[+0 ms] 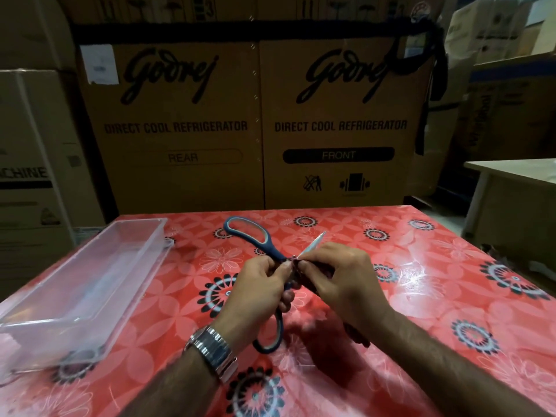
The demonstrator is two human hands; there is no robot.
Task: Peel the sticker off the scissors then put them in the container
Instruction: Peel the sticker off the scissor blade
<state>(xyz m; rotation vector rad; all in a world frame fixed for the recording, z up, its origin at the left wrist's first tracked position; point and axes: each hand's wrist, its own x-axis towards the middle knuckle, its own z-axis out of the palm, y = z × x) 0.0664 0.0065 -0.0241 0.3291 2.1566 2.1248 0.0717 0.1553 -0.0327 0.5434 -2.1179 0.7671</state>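
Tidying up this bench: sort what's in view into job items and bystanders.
Job items: scissors, held open in both hands, left and right; empty clear container.

Bystanders: wristwatch, floral tablecloth, refrigerator cartons, side table.

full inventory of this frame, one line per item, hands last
scissors: 1, blue handles with grey lining, blades open, held above the table centre
container: 1, clear plastic, rectangular, on the table's left side, looks empty
table: 1, covered in red floral oilcloth, fills the foreground
refrigerator cartons: 2 side by side, brown with black print, right behind the table
other cartons: several, brown and pale, stacked at left and right
second table: 1, pale top, far right
wristwatch: 1, silver metal band, on the left wrist
left hand: 1, gripping the scissors near the pivot
right hand: 1, fingertips pinching at a blade near the pivot; sticker not clearly discernible
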